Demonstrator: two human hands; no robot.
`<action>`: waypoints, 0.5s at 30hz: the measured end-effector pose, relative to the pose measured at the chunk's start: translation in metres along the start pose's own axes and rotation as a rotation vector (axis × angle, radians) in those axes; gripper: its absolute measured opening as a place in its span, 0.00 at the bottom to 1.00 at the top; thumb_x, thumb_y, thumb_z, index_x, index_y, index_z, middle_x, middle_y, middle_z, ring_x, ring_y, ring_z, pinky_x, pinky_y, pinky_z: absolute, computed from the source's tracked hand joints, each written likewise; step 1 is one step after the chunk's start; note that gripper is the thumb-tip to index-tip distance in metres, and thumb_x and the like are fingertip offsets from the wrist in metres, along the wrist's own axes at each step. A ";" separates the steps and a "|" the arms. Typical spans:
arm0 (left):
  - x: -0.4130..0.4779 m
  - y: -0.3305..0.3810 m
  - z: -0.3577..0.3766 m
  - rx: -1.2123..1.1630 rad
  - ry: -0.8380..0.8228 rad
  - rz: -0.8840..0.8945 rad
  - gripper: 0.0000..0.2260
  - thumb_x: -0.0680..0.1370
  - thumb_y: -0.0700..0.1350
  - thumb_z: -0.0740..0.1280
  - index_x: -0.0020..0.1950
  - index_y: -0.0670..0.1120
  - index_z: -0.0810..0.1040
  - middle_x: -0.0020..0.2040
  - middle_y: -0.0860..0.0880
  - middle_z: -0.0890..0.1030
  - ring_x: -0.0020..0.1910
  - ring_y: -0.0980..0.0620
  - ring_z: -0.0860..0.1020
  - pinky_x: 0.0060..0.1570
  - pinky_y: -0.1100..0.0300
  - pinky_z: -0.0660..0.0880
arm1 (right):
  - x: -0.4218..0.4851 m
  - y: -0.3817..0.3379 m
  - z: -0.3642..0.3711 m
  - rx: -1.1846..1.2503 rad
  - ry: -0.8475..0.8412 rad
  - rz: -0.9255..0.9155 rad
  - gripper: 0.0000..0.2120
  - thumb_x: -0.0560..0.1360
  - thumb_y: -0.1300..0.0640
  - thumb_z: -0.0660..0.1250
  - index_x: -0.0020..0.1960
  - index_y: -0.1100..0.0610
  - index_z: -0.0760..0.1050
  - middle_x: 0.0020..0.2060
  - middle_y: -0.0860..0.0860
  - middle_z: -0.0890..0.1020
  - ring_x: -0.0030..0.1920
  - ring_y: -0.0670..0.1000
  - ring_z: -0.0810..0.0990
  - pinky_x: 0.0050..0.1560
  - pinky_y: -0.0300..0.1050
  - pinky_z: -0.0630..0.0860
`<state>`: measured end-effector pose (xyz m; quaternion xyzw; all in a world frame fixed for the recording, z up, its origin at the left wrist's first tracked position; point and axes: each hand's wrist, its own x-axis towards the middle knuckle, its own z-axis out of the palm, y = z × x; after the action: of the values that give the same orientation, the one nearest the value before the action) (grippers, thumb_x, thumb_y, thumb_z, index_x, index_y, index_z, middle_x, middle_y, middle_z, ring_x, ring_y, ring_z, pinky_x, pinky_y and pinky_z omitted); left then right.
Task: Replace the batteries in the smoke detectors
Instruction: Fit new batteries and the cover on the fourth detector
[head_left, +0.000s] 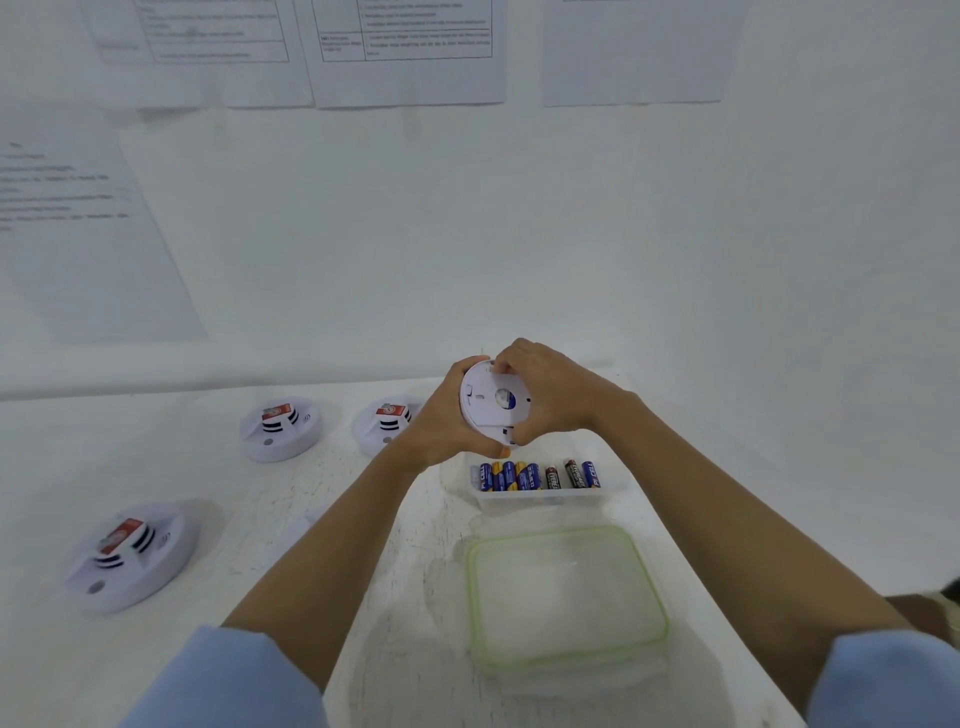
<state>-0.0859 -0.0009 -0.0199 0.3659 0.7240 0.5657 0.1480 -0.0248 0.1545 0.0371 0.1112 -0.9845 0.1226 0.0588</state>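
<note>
Head view: smoke detector sits between left hand and right hand, both gripping its rim.

The person wears a plain, light blue cloth top. Only its left sleeve and right sleeve show, at the bottom edge of the head view. Both sleeves are of the same pale, matte fabric, with a soft, rounded hem and faint folds rather than a stiff cuff. They end about the elbow, so both forearms are bare from there to the wrist. The left grip and the right grip are bare hands, uncovered to the fingertips. The nails and any fine marks on the fingers are too small to tell. The frame cuts off the rest of the garment.
</note>
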 end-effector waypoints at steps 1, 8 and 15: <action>-0.001 0.001 0.000 0.004 0.000 0.000 0.43 0.56 0.35 0.76 0.67 0.47 0.60 0.61 0.48 0.70 0.55 0.58 0.73 0.46 0.72 0.74 | -0.001 0.000 0.001 -0.008 0.000 -0.002 0.33 0.61 0.53 0.77 0.61 0.60 0.66 0.55 0.53 0.71 0.53 0.52 0.70 0.50 0.39 0.68; -0.004 0.002 0.001 0.014 -0.003 0.005 0.43 0.56 0.35 0.75 0.67 0.46 0.61 0.60 0.48 0.71 0.55 0.58 0.73 0.47 0.72 0.74 | -0.003 -0.003 0.001 -0.030 0.000 -0.008 0.33 0.61 0.52 0.77 0.60 0.59 0.66 0.54 0.52 0.71 0.48 0.49 0.67 0.47 0.38 0.66; -0.007 0.003 0.002 0.007 0.021 0.006 0.44 0.56 0.35 0.76 0.69 0.45 0.61 0.63 0.44 0.70 0.57 0.56 0.73 0.48 0.72 0.73 | -0.006 -0.006 -0.001 -0.031 0.002 -0.003 0.35 0.61 0.51 0.76 0.63 0.57 0.66 0.56 0.52 0.72 0.53 0.52 0.71 0.54 0.44 0.72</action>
<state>-0.0790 -0.0036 -0.0196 0.3626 0.7265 0.5674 0.1372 -0.0173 0.1502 0.0391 0.1118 -0.9860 0.1071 0.0617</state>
